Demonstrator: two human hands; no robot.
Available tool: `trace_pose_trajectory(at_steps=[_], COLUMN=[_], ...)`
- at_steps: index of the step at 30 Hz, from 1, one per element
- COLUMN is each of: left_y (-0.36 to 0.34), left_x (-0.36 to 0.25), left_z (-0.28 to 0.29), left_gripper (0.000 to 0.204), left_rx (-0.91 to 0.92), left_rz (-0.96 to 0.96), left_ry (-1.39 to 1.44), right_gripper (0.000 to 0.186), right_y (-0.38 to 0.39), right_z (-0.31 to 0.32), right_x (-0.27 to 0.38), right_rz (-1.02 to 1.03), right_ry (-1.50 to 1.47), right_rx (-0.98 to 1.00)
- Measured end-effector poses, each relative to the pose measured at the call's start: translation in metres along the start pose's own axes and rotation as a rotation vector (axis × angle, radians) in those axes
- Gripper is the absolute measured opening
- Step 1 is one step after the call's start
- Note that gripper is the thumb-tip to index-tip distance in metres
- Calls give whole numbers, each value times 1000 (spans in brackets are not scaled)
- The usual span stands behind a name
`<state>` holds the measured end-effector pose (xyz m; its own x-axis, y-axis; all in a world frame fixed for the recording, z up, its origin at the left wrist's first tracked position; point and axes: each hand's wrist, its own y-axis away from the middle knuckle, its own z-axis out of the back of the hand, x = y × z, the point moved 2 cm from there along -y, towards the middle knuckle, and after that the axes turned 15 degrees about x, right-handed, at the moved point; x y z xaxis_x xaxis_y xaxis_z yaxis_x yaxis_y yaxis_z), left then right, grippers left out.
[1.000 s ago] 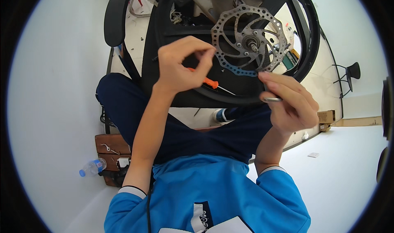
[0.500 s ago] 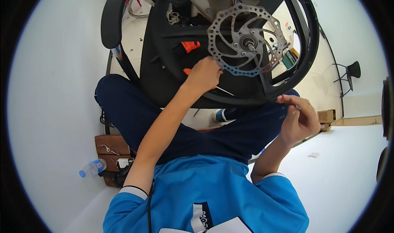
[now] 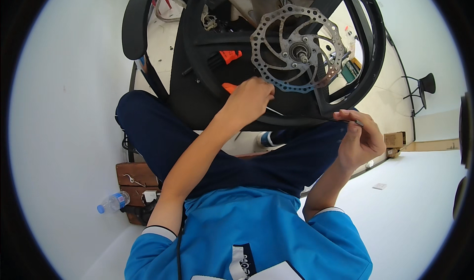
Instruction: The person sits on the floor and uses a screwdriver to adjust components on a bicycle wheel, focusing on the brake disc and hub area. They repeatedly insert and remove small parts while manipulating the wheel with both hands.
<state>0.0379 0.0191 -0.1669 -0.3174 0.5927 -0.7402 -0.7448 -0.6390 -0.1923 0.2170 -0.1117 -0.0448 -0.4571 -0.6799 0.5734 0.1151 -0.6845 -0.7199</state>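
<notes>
A black spoked wheel (image 3: 323,104) with a drilled metal brake disc (image 3: 291,86) rests over a black chair seat (image 3: 185,100). My left hand (image 3: 247,101) is closed just below the disc's lower left edge; what its curled fingers hold, if anything, is hidden. Beneath it lies an orange-handled tool (image 3: 228,88), with a thin metal shaft (image 3: 274,111) showing past my fingers. At the wheel's lower right rim, my right hand (image 3: 363,141) pinches a thin dark rod (image 3: 356,123), its grey end sticking out by the fingers. An orange-and-black tool holder (image 3: 229,57) lies on the seat.
The chair's black armrest (image 3: 134,25) rises at the upper left. A plastic bottle (image 3: 113,202) lies by a brown box (image 3: 133,174) at lower left. To the right are a small black chair (image 3: 424,85), a cardboard box (image 3: 395,140) and a green case (image 3: 350,71).
My left hand has drawn slightly down and to the right, its fingers moving away from the brake disc's edge. My right hand stays nearly still at the rim.
</notes>
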Motion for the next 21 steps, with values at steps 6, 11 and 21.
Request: trace_pose_trajectory(at_steps=[6,11,21], left_y=[34,28,-18], left_x=[-66,-75,-70], left_z=[42,88,105], left_gripper=[12,13,14], left_rx=[279,-176,-482], left_rz=[-186,-387,-451], left_ry=[428,223,-67], right_gripper=[14,14,16], right_y=[0,-4,-6], right_z=[-3,-4,-4], right_x=[-1,1,0], right_rz=[-12,13,-1], right_ry=[-44,-40,-18], right_rx=[-24,-16,-2])
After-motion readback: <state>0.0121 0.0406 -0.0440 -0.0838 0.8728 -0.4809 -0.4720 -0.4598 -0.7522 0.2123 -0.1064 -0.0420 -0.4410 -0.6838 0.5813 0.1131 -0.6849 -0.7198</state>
